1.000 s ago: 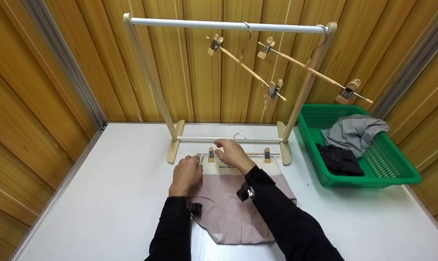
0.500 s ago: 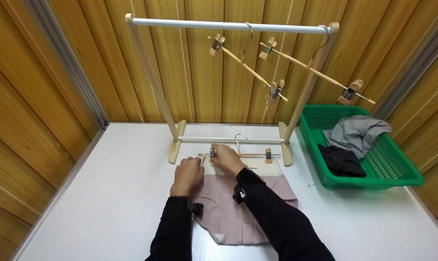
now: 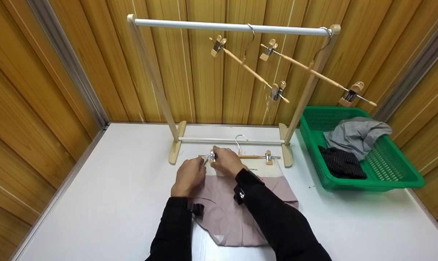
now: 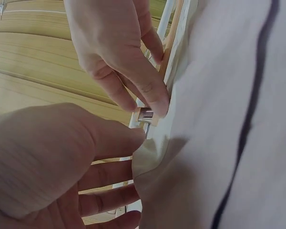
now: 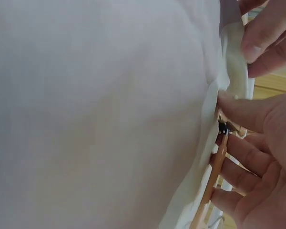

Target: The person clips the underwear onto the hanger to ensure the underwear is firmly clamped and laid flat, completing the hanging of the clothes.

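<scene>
Nearest my head camera on the white table [image 3: 106, 214] lies the pink garment [image 3: 228, 214], flat, lower edge toward the person and cream waistband [image 3: 271, 170] away, so I read its long axis as running outward. I expect it light, soft and limp, best held by a waistband corner; there the left hand [image 3: 188, 177] has thumb and fingers pinching the band. Just beside it, the right hand [image 3: 229, 161] pinches the left clip [image 3: 212, 156] of a hanger [image 3: 252, 157], whose bar lies crosswise along the band, hook pointing away over the low rail [image 3: 200, 140]. I judge the hanger light but stiff, its clip springy. To the right I see a green basket [image 3: 375, 184] of clothes; above the low rail, two clip hangers [image 3: 324, 78] hang from the rack's top bar [image 3: 204, 25].
</scene>
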Tool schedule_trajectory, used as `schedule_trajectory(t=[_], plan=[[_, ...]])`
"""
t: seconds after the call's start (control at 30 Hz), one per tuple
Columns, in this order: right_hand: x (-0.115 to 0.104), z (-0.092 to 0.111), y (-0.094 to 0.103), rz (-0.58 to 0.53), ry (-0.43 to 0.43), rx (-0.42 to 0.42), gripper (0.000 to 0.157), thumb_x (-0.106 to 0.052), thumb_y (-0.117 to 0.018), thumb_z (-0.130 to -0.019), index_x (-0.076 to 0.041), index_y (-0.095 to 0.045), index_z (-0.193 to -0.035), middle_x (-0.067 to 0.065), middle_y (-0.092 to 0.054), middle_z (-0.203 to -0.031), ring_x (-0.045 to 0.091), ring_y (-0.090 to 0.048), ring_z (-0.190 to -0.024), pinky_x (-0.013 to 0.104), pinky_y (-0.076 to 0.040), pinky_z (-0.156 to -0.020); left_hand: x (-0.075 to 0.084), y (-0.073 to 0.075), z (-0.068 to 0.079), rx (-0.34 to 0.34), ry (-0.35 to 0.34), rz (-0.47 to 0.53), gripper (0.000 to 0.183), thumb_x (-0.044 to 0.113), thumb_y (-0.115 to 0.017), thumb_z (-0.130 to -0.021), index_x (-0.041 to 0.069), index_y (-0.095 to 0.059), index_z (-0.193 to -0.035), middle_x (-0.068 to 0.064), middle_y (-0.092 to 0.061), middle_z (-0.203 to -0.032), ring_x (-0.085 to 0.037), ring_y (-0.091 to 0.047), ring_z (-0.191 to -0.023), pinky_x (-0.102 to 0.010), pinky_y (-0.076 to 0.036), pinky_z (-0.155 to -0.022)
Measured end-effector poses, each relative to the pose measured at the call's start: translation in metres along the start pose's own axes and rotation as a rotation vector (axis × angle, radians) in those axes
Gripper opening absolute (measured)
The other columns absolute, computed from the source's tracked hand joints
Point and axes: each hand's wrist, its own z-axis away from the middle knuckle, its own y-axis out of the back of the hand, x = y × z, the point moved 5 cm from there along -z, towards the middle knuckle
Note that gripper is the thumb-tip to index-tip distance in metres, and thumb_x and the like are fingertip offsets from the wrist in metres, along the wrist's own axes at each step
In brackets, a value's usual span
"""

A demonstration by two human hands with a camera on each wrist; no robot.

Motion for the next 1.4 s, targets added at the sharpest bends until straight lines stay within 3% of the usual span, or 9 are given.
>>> schedule_trajectory(t=[0.2, 0.43, 0.63, 0.83, 0.97, 1.2, 1.3, 1.4], plan=[[0.002, -0.004, -0.001, 0.016, -0.039, -0.003, 0.048, -0.01, -0.075, -0.092, 0.006, -0.059, -0.134, 0.021, -0.069, -0.12, 0.039, -0.065, -0.111, 0.048, -0.05, -0.098, 0.0, 0.001, 0.0, -0.011, -0.004, 0.017, 0.004, 0.002, -0.065, -0.088, 0.002, -0.068, -0.086, -0.012, -0.067, -0.075, -0.034, -0.065, -0.071, -0.05, -0.051, -0.066], [-0.002, -0.003, -0.003, 0.076, 0.036, 0.077, 0.023, -0.011, -0.079, -0.088, 0.001, -0.066, -0.102, 0.015, -0.068, -0.089, 0.038, -0.067, -0.091, 0.051, -0.053, -0.082, 0.0, -0.001, 0.0, 0.0, -0.008, 0.066, 0.009, 0.001, -0.065, -0.087, -0.003, -0.07, -0.094, -0.011, -0.067, -0.075, -0.031, -0.061, -0.068, -0.05, -0.051, -0.066], [-0.002, -0.004, -0.006, 0.086, 0.063, 0.109, 0.025, -0.013, -0.079, -0.086, 0.001, -0.064, -0.1, 0.019, -0.067, -0.091, 0.039, -0.067, -0.09, 0.051, -0.054, -0.079, -0.004, -0.004, -0.002, -0.007, 0.009, 0.12, 0.018, 0.0, -0.065, -0.087, -0.005, -0.07, -0.104, -0.013, -0.069, -0.079, -0.029, -0.061, -0.07, -0.05, -0.052, -0.067], [-0.001, -0.003, -0.006, 0.079, 0.044, 0.092, 0.025, -0.013, -0.08, -0.087, 0.0, -0.064, -0.102, 0.016, -0.067, -0.094, 0.036, -0.066, -0.094, 0.049, -0.054, -0.081, -0.003, -0.007, -0.004, -0.026, 0.029, 0.115, 0.011, -0.001, -0.064, -0.088, -0.004, -0.069, -0.097, -0.011, -0.066, -0.074, -0.032, -0.061, -0.07, -0.048, -0.05, -0.065], [0.005, -0.003, -0.004, -0.012, 0.009, 0.048, 0.029, -0.011, -0.081, -0.087, -0.001, -0.063, -0.107, 0.012, -0.067, -0.098, 0.031, -0.065, -0.096, 0.045, -0.053, -0.085, -0.002, -0.009, -0.004, -0.032, 0.033, 0.151, 0.01, 0.0, -0.064, -0.088, -0.005, -0.071, -0.094, -0.01, -0.066, -0.073, -0.027, -0.056, -0.066, -0.044, -0.048, -0.062], [0.012, -0.003, 0.007, -0.319, -0.026, -0.009, 0.014, 0.001, -0.071, -0.089, -0.001, -0.062, -0.101, 0.01, -0.071, -0.099, 0.021, -0.067, -0.087, 0.033, -0.053, -0.076, -0.002, -0.012, -0.005, -0.032, 0.085, 0.202, 0.011, 0.009, -0.068, -0.09, -0.001, -0.072, -0.089, -0.001, -0.055, -0.066, -0.019, -0.046, -0.061, -0.036, -0.038, -0.056], [0.012, -0.004, 0.013, -0.401, -0.02, -0.022, 0.031, -0.002, -0.072, -0.09, 0.003, -0.062, -0.12, 0.013, -0.072, -0.102, 0.022, -0.07, -0.09, 0.031, -0.054, -0.078, -0.002, -0.012, -0.006, -0.028, 0.129, 0.241, 0.012, 0.012, -0.069, -0.092, 0.001, -0.074, -0.09, -0.001, -0.059, -0.07, -0.019, -0.05, -0.065, -0.036, -0.042, -0.061], [0.013, -0.005, 0.02, -0.442, -0.009, -0.054, 0.052, -0.006, -0.072, -0.093, 0.009, -0.052, -0.138, 0.017, -0.072, -0.107, 0.028, -0.071, -0.094, 0.034, -0.055, -0.082, -0.003, -0.011, -0.006, -0.016, 0.182, 0.277, 0.012, 0.012, -0.067, -0.094, 0.003, -0.074, -0.093, -0.002, -0.065, -0.078, -0.019, -0.056, -0.071, -0.037, -0.047, -0.067]])
